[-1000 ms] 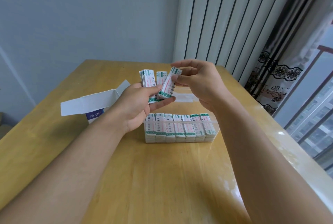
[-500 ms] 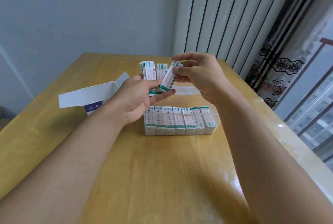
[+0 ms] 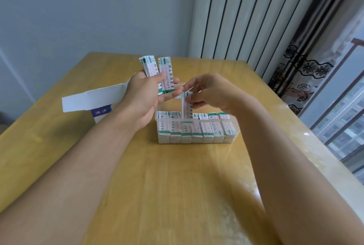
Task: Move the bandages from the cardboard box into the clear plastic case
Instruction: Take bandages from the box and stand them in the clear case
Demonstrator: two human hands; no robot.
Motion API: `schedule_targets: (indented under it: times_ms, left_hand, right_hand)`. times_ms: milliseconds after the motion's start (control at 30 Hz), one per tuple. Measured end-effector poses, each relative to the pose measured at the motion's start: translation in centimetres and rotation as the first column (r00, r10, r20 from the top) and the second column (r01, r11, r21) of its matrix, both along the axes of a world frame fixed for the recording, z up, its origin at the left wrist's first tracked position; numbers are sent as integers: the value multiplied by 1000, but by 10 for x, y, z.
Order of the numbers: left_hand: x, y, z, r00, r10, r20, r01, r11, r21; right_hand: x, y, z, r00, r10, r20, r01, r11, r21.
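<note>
1. Far left: open white cardboard box with a blue printed panel (image 3: pixel 99 104), flap raised, on the light wooden table (image 3: pixel 177 185). The left forearm hides its right end.
2. Left hand (image 3: pixel 144 96) held up above the table, just left of the case. Fingers and thumb curled round a fanned stack of white paper-wrapped bandages with green end bands and red print (image 3: pixel 157 73) — upright, tops leaning slightly left, lower ends against the palm.
3. Centre: right hand (image 3: pixel 214 93) over the case, thumb and fingertips pinching the top of a single white-wrapped bandage strip (image 3: pixel 186 109). Strip is vertical; its lower end sits among the packed rows, behind the near rim.
4. Clear rectangular plastic case (image 3: pixel 197 121) on the table, below both hands. It holds seven side-by-side stacks of wrapped bandages (image 3: pixel 206 128) — green bands toward the near wall, tops level with or slightly above the rim.
5. Behind the hands: something clear and flat on the table, mostly hidden; cannot tell what.
6. Right: white ribbed wall panel (image 3: pixel 246 12), patterned dark curtain (image 3: pixel 307 71), window with railing.
</note>
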State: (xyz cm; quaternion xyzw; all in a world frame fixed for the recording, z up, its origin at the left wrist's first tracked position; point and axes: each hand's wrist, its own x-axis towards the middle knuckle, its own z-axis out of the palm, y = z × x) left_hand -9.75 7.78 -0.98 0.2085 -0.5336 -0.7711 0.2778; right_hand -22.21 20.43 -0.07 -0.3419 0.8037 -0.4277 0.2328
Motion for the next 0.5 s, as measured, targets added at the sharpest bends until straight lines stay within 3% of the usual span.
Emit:
schedule_targets:
  times_ms: [233, 500]
  left_hand:
    - [0, 0, 1, 1000, -17, -11, 17, 1000, 14]
    - [1, -1, 1, 1000, -26, -16, 26, 999, 27]
  right_hand:
    - [-9, -4, -13, 995, 38, 91, -44, 997, 69]
    - [-10, -6, -17, 994, 82, 74, -92, 984, 152]
